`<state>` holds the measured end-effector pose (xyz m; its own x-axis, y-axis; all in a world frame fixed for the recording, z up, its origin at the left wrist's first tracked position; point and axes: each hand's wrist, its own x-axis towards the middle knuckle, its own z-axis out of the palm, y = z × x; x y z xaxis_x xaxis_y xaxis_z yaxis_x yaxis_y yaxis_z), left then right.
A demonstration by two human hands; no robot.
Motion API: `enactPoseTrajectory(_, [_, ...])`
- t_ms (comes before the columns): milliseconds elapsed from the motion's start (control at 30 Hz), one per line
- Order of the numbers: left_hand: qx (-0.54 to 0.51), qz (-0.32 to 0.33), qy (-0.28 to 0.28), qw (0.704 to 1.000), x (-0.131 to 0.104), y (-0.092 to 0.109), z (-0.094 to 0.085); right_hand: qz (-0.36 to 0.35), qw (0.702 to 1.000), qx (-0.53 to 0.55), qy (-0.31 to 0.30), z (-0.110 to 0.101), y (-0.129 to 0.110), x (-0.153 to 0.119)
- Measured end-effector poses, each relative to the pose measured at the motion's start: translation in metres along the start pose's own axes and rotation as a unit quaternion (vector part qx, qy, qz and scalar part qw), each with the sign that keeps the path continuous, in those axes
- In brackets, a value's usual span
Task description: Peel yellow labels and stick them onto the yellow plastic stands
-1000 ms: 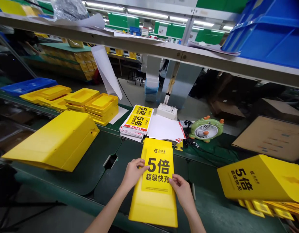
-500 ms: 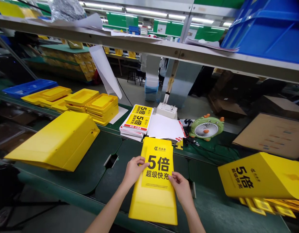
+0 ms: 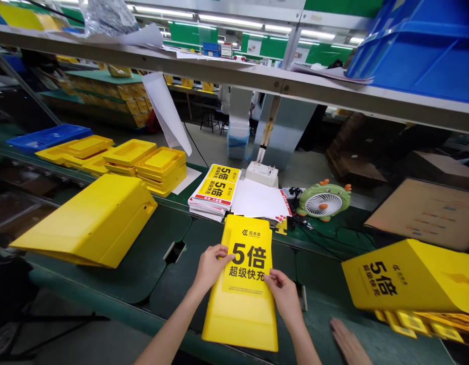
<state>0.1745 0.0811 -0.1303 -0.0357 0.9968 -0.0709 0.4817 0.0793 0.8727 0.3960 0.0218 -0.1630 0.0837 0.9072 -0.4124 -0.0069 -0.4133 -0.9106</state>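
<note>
Yellow housing (image 3: pixel 240 314) lies bottom centre on the green belt (image 3: pixel 143 268); left hand (image 3: pixel 209 266) and right hand (image 3: pixel 283 296) pinch the edges of the label (image 3: pixel 247 261) on it. Yellow trays (image 3: pixel 160 170) stacked centre left, contents unclear. Another person's hand (image 3: pixel 346 342) bottom right, cut off by the frame.

Left hand (image 3: pixel 210 266) and right hand (image 3: pixel 283 296) pinching opposite edges of a yellow printed label (image 3: pixel 249 259) against a yellow plastic housing (image 3: pixel 242 309) on the green conveyor belt (image 3: pixel 150 263). Another person's hand (image 3: pixel 346 342) flat at lower right.
</note>
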Motion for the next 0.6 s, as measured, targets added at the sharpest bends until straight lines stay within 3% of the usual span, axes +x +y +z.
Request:
enactPoseTrajectory(167, [0.002,0.012,-0.001,1.0,-0.002,-0.003,-0.001,-0.072,0.987,-0.133,0.062,0.005,0.001,-0.009])
enactPoseTrajectory(267, [0.012,0.032,-0.007,0.999,-0.002,-0.006,-0.005,-0.051,0.986,-0.103,0.123,-0.015,0.019,-0.011])
enactPoseTrajectory(333, [0.016,0.041,-0.017,0.999,-0.005,-0.007,-0.007,0.022,0.986,-0.052,0.157,-0.055,0.046,-0.001])
enactPoseTrajectory(400, [0.01,0.034,-0.002,0.999,-0.016,-0.004,-0.007,0.099,0.983,-0.018,0.154,-0.113,0.083,0.019])
enactPoseTrajectory(467, [0.029,0.005,0.067,0.997,-0.035,0.002,-0.001,0.212,0.971,0.106,0.007,-0.179,0.124,0.039])
enactPoseTrajectory(533, [0.102,0.027,0.12,0.987,-0.06,0.01,0.008,0.219,0.959,0.176,-0.027,-0.237,0.161,0.052])
enactPoseTrajectory(567, [0.158,0.079,0.095,0.98,-0.07,0.014,0.014,0.203,0.96,0.19,-0.021,-0.26,0.175,0.054])
enactPoseTrajectory(600, [0.214,0.152,0.033,0.964,-0.078,0.017,0.021,0.184,0.964,0.189,-0.002,-0.279,0.186,0.054])
